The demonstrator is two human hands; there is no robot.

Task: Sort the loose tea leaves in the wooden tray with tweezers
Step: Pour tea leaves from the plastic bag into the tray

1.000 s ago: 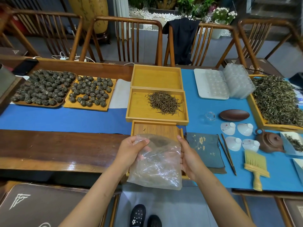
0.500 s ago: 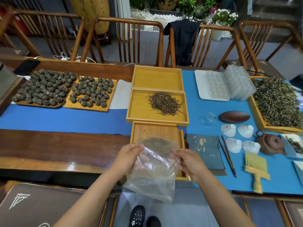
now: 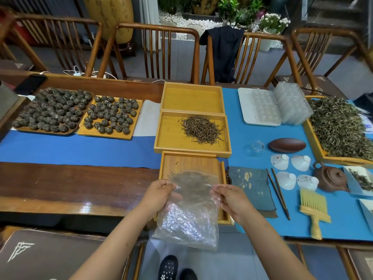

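Note:
A crumpled clear plastic bag (image 3: 187,221) hangs over the table's near edge. My left hand (image 3: 159,196) pinches its top left edge and my right hand (image 3: 232,201) pinches its top right edge. Behind the bag lies a slatted bamboo tray (image 3: 191,163) with a few stray leaves. Beyond it a yellow wooden tray (image 3: 171,136) holds a pile of brown loose tea leaves (image 3: 200,129). A further yellow tray (image 3: 191,98) stands bare. Dark tweezers (image 3: 279,191) lie on the blue cloth to the right, beside a grey-blue pouch (image 3: 250,187).
Two trays of rolled tea balls (image 3: 76,113) sit at the left. On the right are clear plastic moulds (image 3: 276,106), a big tray of green leaves (image 3: 341,126), a dark oval dish (image 3: 287,145), white cups (image 3: 290,169), a clay teapot (image 3: 331,178) and a yellow brush (image 3: 313,209). Chairs line the far side.
Both hands have shifted their grip from the bag's sides to its top edge, and the bag now hangs lower and tilted toward me.

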